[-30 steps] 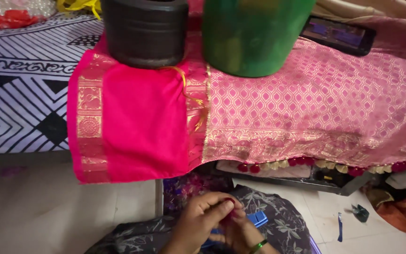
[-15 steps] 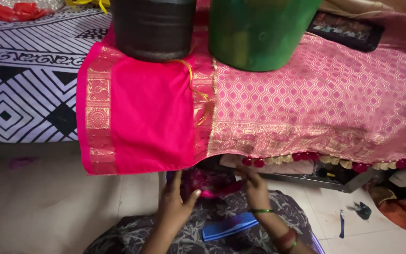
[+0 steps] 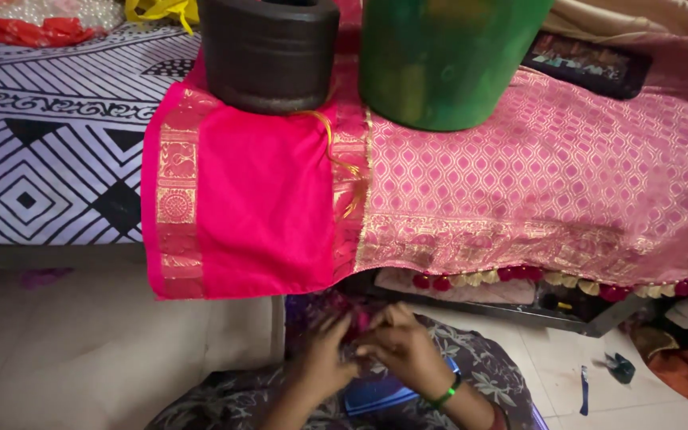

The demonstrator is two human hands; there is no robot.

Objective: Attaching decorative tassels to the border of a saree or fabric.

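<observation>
Presently, the left hand (image 3: 324, 354) and right hand (image 3: 401, 350) are seen joined at six o'clock, fingers pinched on a small pink tassel piece (image 3: 358, 320). Above, at twelve o'clock, a pink saree (image 3: 264, 207) is draped, weighted by a black pot (image 3: 268, 52) and green vessel (image 3: 443, 64).

A black round pot (image 3: 270, 54) and a green bucket (image 3: 447, 60) stand side by side on the pink cloth (image 3: 535, 175) draped over the bed edge. A black-and-white patterned sheet (image 3: 41, 159) covers the bed to the left. A dark tablet (image 3: 587, 64) lies behind the bucket.
</observation>
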